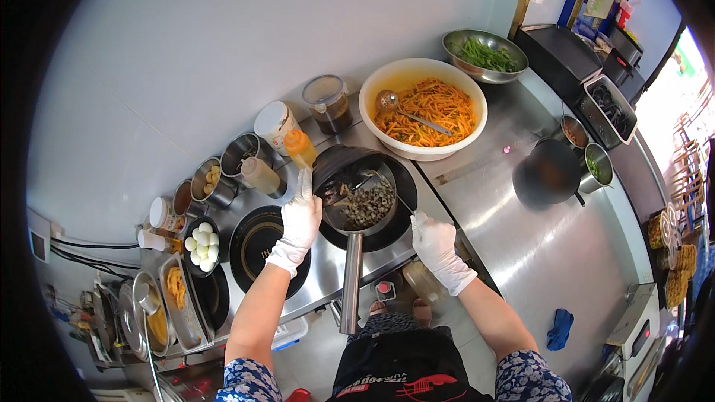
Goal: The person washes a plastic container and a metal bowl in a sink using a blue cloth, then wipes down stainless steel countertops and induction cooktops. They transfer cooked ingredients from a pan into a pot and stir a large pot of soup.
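Note:
My left hand (301, 206), in a white glove, holds a dark bowl (335, 164) tilted over a long-handled steel saucepan (353, 251). Inside the pan lie many small dark snails or similar shellfish (371, 206). Gloved as well, my right hand (433, 240) is closed on the thin handle of a utensil whose far end reaches into the pan. The pan stands on a round black hob plate (408, 178), its handle pointing towards me. Part of the bowl's inside is in shadow, so I cannot tell all it holds.
Behind the pan is a white basin (368, 117) of shredded orange vegetables with a slotted ladle. Squeeze bottles (262, 176), steel pots (223, 187) and a bowl of peeled eggs (202, 245) stand at left. At right are a black pot (546, 173), small pots and a blue cloth (559, 329).

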A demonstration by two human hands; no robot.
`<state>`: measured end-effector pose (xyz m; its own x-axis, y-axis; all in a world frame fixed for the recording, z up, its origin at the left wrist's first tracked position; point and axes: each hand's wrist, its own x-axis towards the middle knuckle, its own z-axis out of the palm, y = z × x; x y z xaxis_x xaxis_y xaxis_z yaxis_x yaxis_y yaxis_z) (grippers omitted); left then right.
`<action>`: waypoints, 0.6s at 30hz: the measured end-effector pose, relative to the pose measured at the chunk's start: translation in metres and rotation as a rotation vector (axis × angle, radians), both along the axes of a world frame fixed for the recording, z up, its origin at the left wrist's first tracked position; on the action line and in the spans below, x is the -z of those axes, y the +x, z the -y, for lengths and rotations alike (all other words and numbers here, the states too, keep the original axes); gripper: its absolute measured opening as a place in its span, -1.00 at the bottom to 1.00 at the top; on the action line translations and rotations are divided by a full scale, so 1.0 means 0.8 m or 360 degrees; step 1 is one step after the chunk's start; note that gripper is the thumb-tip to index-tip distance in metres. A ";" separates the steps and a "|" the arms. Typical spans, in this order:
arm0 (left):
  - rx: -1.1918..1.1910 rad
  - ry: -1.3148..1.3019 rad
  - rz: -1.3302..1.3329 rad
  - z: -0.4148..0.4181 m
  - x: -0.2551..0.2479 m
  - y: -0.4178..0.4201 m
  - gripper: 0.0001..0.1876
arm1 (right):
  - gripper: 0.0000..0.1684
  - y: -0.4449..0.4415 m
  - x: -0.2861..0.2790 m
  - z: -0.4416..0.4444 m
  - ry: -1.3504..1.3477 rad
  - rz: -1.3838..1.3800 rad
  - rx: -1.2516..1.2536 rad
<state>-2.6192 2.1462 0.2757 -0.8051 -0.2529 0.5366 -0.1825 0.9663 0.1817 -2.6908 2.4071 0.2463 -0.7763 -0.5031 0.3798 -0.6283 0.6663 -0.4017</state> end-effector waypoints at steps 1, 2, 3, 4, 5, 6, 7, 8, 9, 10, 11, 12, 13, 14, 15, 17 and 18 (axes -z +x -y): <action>0.0015 -0.0040 0.0030 0.002 -0.003 0.001 -0.37 | -0.75 0.000 -0.002 -0.001 -0.0035 -0.0025 -0.0029; 0.0027 -0.0081 0.0060 0.006 -0.005 0.002 -0.34 | -0.79 0.000 -0.003 -0.001 -0.0054 -0.0029 -0.0059; 0.0041 -0.0121 0.0086 0.007 -0.009 0.002 -0.30 | -0.82 -0.001 -0.005 -0.002 -0.0072 -0.0037 -0.0088; 0.0049 -0.0165 0.0054 0.006 -0.013 0.002 -0.30 | -0.84 -0.001 -0.005 -0.002 -0.0090 -0.0044 -0.0118; 0.0043 -0.0169 0.0065 0.006 -0.016 0.003 -0.30 | -0.84 0.000 -0.004 -0.002 -0.0080 -0.0055 -0.0126; 0.0041 -0.0171 0.0071 0.003 -0.022 0.003 -0.30 | -0.84 -0.001 -0.003 -0.002 -0.0066 -0.0069 -0.0130; 0.0037 -0.0173 0.0079 0.000 -0.027 0.003 -0.30 | -0.84 -0.001 -0.002 -0.001 -0.0053 -0.0083 -0.0135; 0.0015 -0.0086 0.0023 -0.007 -0.032 0.003 -0.35 | -0.83 -0.002 -0.001 0.001 -0.0014 -0.0118 -0.0148; 0.0017 -0.0074 0.0014 -0.008 -0.036 0.003 -0.35 | -0.83 -0.002 -0.002 0.004 0.0022 -0.0151 -0.0164; 0.0019 -0.0063 0.0005 -0.009 -0.039 0.004 -0.36 | -0.83 -0.002 -0.003 0.008 0.0057 -0.0185 -0.0179; 0.0021 -0.0051 -0.0004 -0.009 -0.041 0.006 -0.36 | -0.85 -0.003 -0.001 0.013 0.0082 -0.0243 -0.0194; 0.0048 -0.0051 0.0015 -0.010 -0.041 0.006 -0.34 | -0.87 -0.006 0.002 0.016 0.0113 -0.0306 -0.0200; 0.0076 -0.0051 0.0034 -0.009 -0.040 0.005 -0.33 | -0.89 -0.009 0.004 0.018 0.0145 -0.0369 -0.0205; 0.0106 -0.0052 0.0052 -0.009 -0.041 0.004 -0.31 | -0.88 -0.010 0.007 0.018 0.0233 -0.0422 -0.0192; 0.0076 -0.0015 0.0035 -0.011 -0.042 0.005 -0.34 | -0.87 -0.008 0.012 0.017 0.0260 -0.0390 -0.0239; 0.0022 0.0058 -0.0002 -0.018 -0.047 0.005 -0.39 | -0.84 -0.003 0.021 0.007 0.0315 -0.0327 -0.0325; -0.0011 0.0046 -0.0005 -0.016 -0.046 0.007 -0.40 | -0.84 0.002 0.024 -0.001 0.0301 -0.0362 -0.0360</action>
